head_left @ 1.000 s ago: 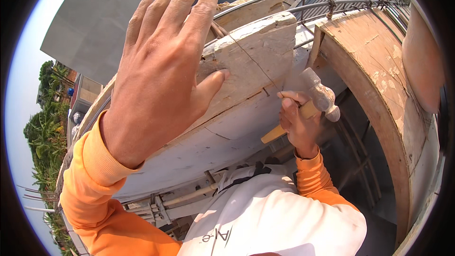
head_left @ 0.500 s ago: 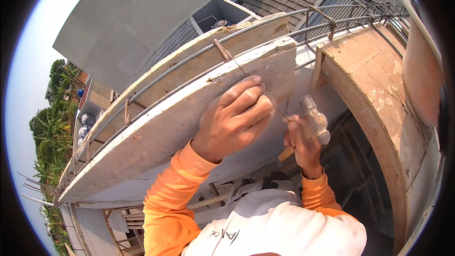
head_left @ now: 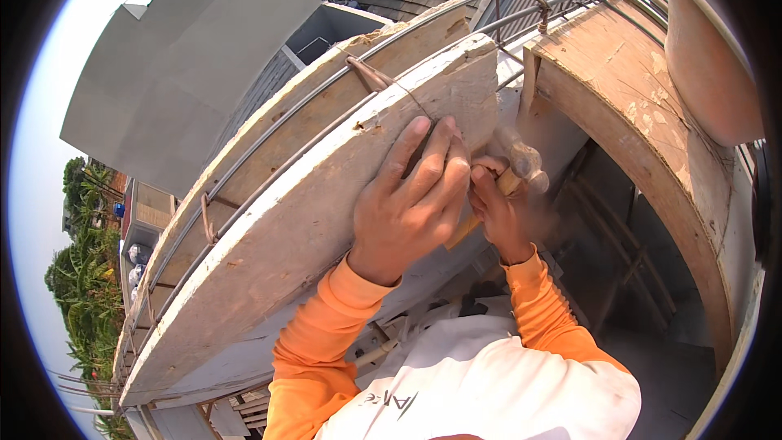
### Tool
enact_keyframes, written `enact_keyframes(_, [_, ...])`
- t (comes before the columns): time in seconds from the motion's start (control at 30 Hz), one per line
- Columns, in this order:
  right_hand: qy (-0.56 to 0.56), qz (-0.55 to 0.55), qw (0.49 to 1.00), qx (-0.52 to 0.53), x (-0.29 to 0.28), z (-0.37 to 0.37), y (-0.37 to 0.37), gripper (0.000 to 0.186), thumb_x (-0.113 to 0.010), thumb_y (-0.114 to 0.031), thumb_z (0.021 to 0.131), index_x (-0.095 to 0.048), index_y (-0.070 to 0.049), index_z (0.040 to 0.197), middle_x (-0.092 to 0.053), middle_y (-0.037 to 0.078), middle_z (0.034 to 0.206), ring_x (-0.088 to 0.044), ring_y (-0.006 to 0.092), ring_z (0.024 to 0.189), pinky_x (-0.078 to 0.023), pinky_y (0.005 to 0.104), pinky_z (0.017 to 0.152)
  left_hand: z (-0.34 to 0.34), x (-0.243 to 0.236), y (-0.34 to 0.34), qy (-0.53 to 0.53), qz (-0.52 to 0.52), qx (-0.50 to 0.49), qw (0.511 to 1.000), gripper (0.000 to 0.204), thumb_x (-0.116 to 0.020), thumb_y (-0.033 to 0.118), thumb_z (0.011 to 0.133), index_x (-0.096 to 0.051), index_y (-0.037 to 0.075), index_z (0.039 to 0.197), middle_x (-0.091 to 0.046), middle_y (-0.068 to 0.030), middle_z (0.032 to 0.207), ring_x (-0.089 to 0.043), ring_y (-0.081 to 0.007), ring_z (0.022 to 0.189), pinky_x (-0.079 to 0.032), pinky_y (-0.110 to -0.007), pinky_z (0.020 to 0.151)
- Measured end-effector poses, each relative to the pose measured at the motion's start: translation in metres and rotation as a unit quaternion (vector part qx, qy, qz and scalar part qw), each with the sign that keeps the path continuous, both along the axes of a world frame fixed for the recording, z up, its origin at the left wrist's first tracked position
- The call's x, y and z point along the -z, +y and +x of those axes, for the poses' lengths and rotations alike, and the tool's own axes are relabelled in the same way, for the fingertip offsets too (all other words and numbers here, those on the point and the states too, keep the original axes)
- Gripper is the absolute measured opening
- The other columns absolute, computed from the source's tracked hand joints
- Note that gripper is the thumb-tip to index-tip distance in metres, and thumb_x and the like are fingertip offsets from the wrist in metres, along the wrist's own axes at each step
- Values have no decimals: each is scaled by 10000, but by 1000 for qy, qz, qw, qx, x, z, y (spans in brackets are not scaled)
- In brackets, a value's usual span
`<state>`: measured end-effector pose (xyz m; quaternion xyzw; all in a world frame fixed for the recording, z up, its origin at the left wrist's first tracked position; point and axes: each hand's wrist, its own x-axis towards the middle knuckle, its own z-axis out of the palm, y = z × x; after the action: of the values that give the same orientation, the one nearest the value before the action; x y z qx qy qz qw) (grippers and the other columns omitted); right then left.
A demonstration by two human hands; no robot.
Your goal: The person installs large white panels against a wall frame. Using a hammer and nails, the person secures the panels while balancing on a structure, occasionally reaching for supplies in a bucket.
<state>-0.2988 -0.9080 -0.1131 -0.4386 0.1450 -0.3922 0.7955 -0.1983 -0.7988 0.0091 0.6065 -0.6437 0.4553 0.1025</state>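
Note:
A pale wooden formwork board [head_left: 301,204] rises in front of me. Against its face rests my left hand [head_left: 415,208], fingers stretched and slightly apart, their tips near the top edge. A thin tie wire [head_left: 414,98] runs from the steel bars down over that edge to these fingertips; its lower end is hidden. Just right of it, my right hand [head_left: 501,220] is closed around the yellow handle of a hammer [head_left: 528,165]. The hammer head, blurred, points up and right. Whether the right fingers also pinch the wire is hidden.
Long reinforcing bars [head_left: 277,126] with ties run between the front board and a rear board [head_left: 415,37]. At right, a curved plywood form [head_left: 643,122] borders a dark opening with poles below. A large pinkish container [head_left: 709,57] stands on the form.
My left fingers have straightened and spread against the board. My right hand with the hammer has moved up and left, closer to the left hand. The view has shifted.

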Motion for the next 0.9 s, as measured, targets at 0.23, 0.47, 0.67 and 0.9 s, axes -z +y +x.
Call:
enact_keyframes(0.23, [-20, -14, 993, 117, 6, 24, 23, 172, -695, -223, 983, -695, -58, 1031, -488, -89, 699, -379, 8, 547, -275, 208, 481, 0, 38, 18, -23, -19, -137, 990, 419, -597, 312, 938, -632, 242, 1350, -496, 111, 1514, -413, -115, 1437, -162, -486, 1256])
enact_keyframes(0.47, [4, -38, 981, 190, 12, 31, 33, 193, -701, -220, 978, -717, -34, 1026, -539, -71, 726, -413, 21, 568, -323, 213, 504, 5, 37, 28, -46, 23, -159, 986, 556, -632, 450, 889, -573, 271, 1412, -405, 144, 1578, -335, -102, 1477, -170, -487, 1254])
enact_keyframes(0.67, [-1, -51, 973, 224, 21, 35, 44, 217, -646, -209, 1013, -680, -18, 1113, -462, -74, 682, -383, 24, 548, -293, 214, 496, 8, 43, 23, -61, -1, -164, 985, 563, -645, 482, 872, -577, 306, 1402, -412, 157, 1572, -335, -101, 1475, -156, -479, 1263])
enact_keyframes(0.9, [108, -249, 887, 374, 20, 34, 55, 261, -707, -35, 905, -685, 27, 1157, -685, 49, 793, -629, 145, 669, -500, 302, 592, 8, 43, 22, -58, -8, -160, 985, 502, -624, 440, 891, -597, 322, 1378, -422, 163, 1564, -336, -100, 1474, -115, -479, 1277])
